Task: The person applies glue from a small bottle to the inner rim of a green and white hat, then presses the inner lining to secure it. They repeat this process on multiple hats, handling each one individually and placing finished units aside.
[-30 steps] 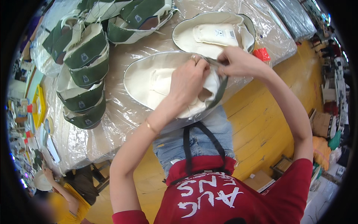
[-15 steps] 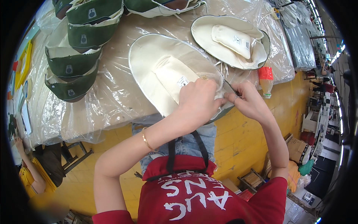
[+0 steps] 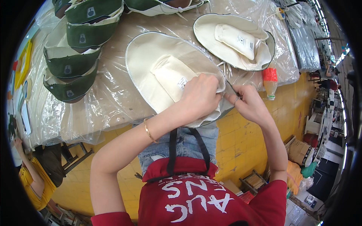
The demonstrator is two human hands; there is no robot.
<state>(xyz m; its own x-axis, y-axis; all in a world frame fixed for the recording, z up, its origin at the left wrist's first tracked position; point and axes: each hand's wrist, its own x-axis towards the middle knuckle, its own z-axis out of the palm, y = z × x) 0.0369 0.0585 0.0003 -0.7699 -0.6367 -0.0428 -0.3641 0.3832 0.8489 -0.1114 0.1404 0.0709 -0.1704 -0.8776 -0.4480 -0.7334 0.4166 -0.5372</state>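
A large oval fabric piece point(image 3: 141, 56), cream inside with a narrow dark-edged rim, lies tilted at the table's near edge. Sewn inside it is a padded cream panel point(image 3: 166, 71) with a small printed label. My left hand point(image 3: 201, 94) reaches over the panel, its fingers closed on the folded cream cloth at the piece's right end. Just beside it, my right hand point(image 3: 249, 101) pinches the dark edge of the same piece between thumb and fingers. The fingertips of both hands are partly hidden by cloth. A second such piece point(image 3: 207, 32) lies open beyond them.
Several nested dark green pieces point(image 3: 71, 67) stand at the left; more point(image 3: 158, 9) lie at the far edge. Clear plastic sheeting point(image 3: 113, 109) covers the table. A bottle with a red label point(image 3: 270, 84) stands to the right. Another person's arm point(image 3: 32, 169) shows at lower left.
The piece in my hands has shifted slightly left and toward me, its near edge now lower. My left hand has moved a little left; the right still pinches the edge.
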